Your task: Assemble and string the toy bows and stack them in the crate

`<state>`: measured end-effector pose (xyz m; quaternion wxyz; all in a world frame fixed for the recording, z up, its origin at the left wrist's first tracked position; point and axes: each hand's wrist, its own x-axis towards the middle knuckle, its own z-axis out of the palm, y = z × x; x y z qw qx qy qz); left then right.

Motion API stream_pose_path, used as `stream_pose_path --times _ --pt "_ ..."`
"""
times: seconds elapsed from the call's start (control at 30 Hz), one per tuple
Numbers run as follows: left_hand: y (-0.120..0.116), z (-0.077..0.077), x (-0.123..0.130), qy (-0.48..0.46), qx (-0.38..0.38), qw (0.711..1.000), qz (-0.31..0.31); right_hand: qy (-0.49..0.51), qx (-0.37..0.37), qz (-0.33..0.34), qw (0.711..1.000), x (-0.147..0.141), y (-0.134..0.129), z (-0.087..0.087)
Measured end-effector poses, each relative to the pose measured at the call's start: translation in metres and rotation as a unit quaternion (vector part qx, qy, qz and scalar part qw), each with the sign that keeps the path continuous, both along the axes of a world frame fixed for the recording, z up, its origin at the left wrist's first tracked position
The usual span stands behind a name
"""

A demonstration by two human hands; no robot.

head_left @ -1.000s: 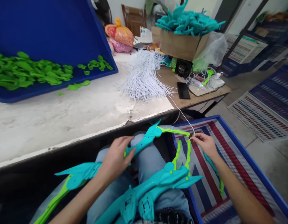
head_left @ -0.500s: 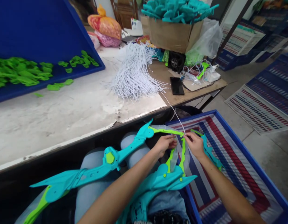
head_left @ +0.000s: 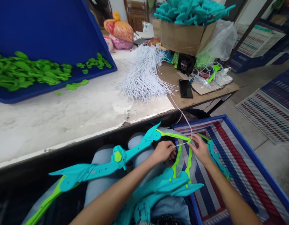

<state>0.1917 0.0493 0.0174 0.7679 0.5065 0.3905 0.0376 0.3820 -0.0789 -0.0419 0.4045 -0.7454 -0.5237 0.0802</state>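
A turquoise bow-shaped plastic piece with lime green tips lies across my knees. Its right green tip reaches my right hand, whose fingers pinch the tip and a white cord. My left hand, closed on the cord's short end, is a little to the left, with the cord stretched between both hands. Below my hands are more turquoise pieces with green arms, resting on my lap. The cord runs up to a big bundle of white cords on the table.
A blue tray of green parts stands on the white table. A cardboard box of turquoise parts, a black phone and a small fan are farther back. A striped crate stands at right.
My left hand has moved left and down from the green tip, drawing the cord's end out. The cord toward the table now hangs slacker. The camera view has shifted slightly left.
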Motion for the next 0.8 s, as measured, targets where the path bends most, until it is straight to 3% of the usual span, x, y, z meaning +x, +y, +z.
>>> stream_pose_path --times 0.07,0.17,0.23,0.3,0.37,0.4,0.5,0.57,0.63,0.73,0.8 --pt "0.014 0.029 -0.057 -0.029 0.046 0.998 0.017 0.005 -0.015 -0.012 1.0 -0.001 -0.002 0.001" --pt "0.028 0.078 -0.155 -0.05 0.06 0.979 0.186 -0.008 -0.039 -0.026 0.999 -0.002 -0.001 0.004" --pt "0.025 0.105 -0.213 -0.075 0.06 0.931 0.352 -0.018 -0.05 -0.038 0.998 -0.002 0.0 0.007" --pt "0.011 0.122 -0.257 -0.104 0.067 0.853 0.507 -0.031 -0.062 -0.048 0.996 0.0 0.001 0.009" --pt "-0.01 0.128 -0.28 -0.139 0.076 0.798 0.581 -0.066 -0.071 -0.053 0.994 0.003 0.001 0.013" --pt "-0.02 0.126 -0.285 -0.156 0.083 0.795 0.58 -0.098 -0.07 -0.049 0.992 0.004 0.002 0.018" --pt "-0.047 0.109 -0.276 -0.171 0.098 0.845 0.497 -0.232 -0.016 -0.011 0.973 -0.008 0.017 0.042" --pt "-0.059 0.095 -0.259 -0.158 0.084 0.871 0.457 -0.287 0.055 0.046 0.955 -0.037 0.039 0.059" --pt "-0.068 0.084 -0.242 -0.158 0.052 0.884 0.437 -0.294 0.117 0.158 0.935 -0.084 0.068 0.066" --pt "-0.073 0.072 -0.225 -0.196 -0.006 0.885 0.422 -0.297 0.173 0.382 0.858 -0.173 0.109 0.05" --pt "-0.07 0.066 -0.221 -0.207 -0.018 0.878 0.43 -0.32 0.189 0.462 0.805 -0.227 0.129 0.024"
